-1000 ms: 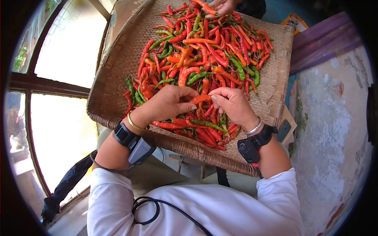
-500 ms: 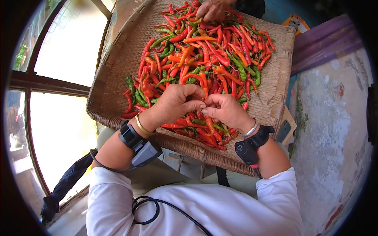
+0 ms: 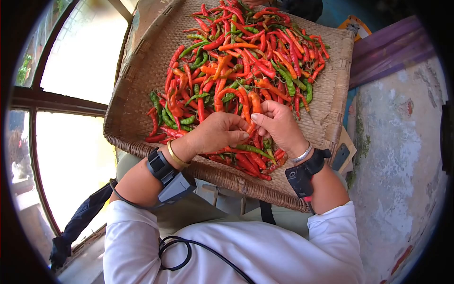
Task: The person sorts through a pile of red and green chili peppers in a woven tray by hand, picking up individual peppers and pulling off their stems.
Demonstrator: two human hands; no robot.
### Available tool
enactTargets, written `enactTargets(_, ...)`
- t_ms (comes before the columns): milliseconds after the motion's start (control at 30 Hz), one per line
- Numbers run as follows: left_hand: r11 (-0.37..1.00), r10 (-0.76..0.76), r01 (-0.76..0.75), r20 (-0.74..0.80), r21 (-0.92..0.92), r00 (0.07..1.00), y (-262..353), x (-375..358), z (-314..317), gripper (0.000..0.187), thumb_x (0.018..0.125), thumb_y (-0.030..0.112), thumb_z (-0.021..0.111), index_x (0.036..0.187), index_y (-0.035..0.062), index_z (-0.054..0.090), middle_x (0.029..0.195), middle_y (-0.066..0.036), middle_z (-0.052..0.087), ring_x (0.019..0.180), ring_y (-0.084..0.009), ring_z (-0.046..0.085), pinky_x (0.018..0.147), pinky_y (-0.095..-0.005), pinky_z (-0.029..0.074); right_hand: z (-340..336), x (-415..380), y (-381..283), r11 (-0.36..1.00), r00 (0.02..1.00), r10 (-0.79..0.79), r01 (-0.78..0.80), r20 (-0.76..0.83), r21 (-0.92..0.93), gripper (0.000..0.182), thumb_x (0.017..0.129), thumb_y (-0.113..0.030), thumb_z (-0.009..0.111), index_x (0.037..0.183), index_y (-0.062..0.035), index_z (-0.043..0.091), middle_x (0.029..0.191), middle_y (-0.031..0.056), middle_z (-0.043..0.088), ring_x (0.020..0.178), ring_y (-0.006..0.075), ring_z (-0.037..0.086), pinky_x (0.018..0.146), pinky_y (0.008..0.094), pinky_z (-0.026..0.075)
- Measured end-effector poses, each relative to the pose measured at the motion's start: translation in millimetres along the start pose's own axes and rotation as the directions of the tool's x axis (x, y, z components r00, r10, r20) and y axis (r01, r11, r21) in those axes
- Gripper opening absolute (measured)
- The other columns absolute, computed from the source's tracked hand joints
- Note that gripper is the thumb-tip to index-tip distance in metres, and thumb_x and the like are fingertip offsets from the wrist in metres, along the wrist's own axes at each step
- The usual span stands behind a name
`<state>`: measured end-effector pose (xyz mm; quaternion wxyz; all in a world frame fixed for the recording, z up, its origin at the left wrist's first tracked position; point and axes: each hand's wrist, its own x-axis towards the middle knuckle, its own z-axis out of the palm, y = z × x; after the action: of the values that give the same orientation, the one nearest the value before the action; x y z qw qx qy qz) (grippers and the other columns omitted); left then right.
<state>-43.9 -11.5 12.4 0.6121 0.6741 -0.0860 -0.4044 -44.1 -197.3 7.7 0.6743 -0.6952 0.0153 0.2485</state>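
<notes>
My right hand [image 3: 280, 124] pinches an orange-red chili pepper [image 3: 254, 100] between thumb and fingers, above the pile. Close beside it, my left hand [image 3: 218, 132] is closed, with thumb and fingertips at the lower end of the same pepper; the exact contact is partly hidden. Red, orange and green chili peppers [image 3: 231, 61] lie heaped under and beyond both hands. They rest in a shallow woven basket [image 3: 326, 104] with a thick rim. A curved orange chili pepper [image 3: 226, 93] lies just beyond my left fingers.
Another person's hand [image 3: 255, 2] shows barely at the far edge of the basket. A window [image 3: 71, 57] stands on the left, a worn wall surface [image 3: 397, 142] on the right. A phone [image 3: 340, 157] lies right of the basket, and purple cloth [image 3: 392, 52] lies at the upper right.
My hands have moved slightly apart, the right one up and to the right, and an orange-red pepper now shows upright in it. The other person's hand has withdrawn toward the top edge.
</notes>
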Motion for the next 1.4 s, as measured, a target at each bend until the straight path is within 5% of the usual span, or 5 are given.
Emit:
enactTargets(300,0.849,0.354,-0.103,-0.413,0.519,0.839,1,4,-28,0.018,0.078,0.008,0.061,0.094,-0.0004,0.056,0.073,-0.004,0.057,0.061,-0.0066,0.052,0.056,-0.0224,0.045,-67,14,-19,0.731,0.879,-0.164,0.413,-0.447,0.544,0.033,0.086,-0.017,0.052,0.115,-0.0022,0.045,0.088,0.0075,0.061,0.070,0.0100,0.058,0.054,0.0197,0.044)
enactTargets(633,0.625,0.442,-0.033,-0.319,0.780,0.838,-14,26,-45,0.031,0.074,0.011,0.063,0.100,-0.0019,0.054,0.078,-0.010,0.059,0.061,-0.0176,0.057,0.056,-0.0307,0.045,-29,5,-8,0.956,1.000,-0.007,0.013,-0.020,0.293,0.023,0.086,-0.017,0.052,0.103,-0.0010,0.053,0.076,0.0037,0.059,0.060,0.0068,0.054,0.051,0.0180,0.042)
enactTargets(1033,0.997,-0.075,0.063,-0.395,-0.044,0.915,11,14,-31,0.015,0.084,0.016,0.055,0.090,0.0026,0.051,0.070,0.000,0.056,0.059,-0.0064,0.055,0.048,-0.0202,0.045,-7,-2,-3,0.929,0.978,-0.170,0.201,0.123,-0.312,0.022,0.085,-0.020,0.054,0.095,-0.0005,0.059,0.074,0.0004,0.056,0.064,0.0056,0.052,0.059,0.0185,0.043)
enactTargets(1200,0.896,-0.111,-0.077,-0.387,-0.437,0.915,9,14,-23,0.008,0.085,0.013,0.055,0.087,0.0095,0.049,0.076,0.002,0.056,0.057,-0.0071,0.057,0.049,-0.0196,0.048,-6,-1,2,0.891,0.998,-0.062,0.048,0.015,0.451,0.030,0.087,-0.025,0.053,0.105,-0.0007,0.052,0.072,0.0023,0.056,0.060,0.0061,0.052,0.054,0.0181,0.044)
enactTargets(1400,0.909,-0.094,0.008,-0.186,-0.416,0.978,2,10,-11,0.007,0.086,0.013,0.054,0.086,0.0093,0.049,0.073,0.001,0.058,0.060,-0.0082,0.059,0.051,-0.0204,0.049,5,-1,6,0.962,0.999,-0.029,0.019,0.032,0.274,0.028,0.085,-0.022,0.055,0.103,-0.0006,0.051,0.072,0.0025,0.056,0.057,0.0059,0.052,0.049,0.0177,0.042)
